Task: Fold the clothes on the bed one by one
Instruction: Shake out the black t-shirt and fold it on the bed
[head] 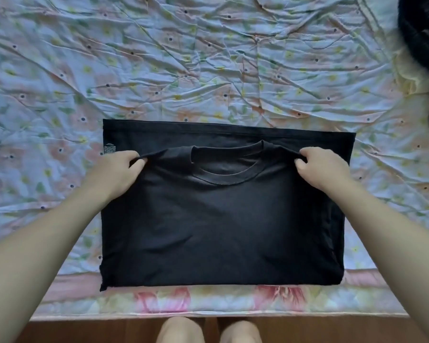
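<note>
At the left of the frame, the left hand [119, 169] pinches the shoulder of a black shirt [223, 219], fingers curled on the cloth. The shirt lies folded in the middle of the frame on a flowered bedsheet [208, 70], collar between both hands. At right, the right hand [324, 168] pinches the other shoulder. Dark clothes [426, 45] fill the upper right corner.

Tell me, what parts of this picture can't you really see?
Head view only:
- Black shirt: sleeves hidden, folded underneath.
- White label print: too small to read.
- Dark clothes: cut off by the right edge.
- Left hand and right hand: fingertips tucked into the pinched fabric.
</note>
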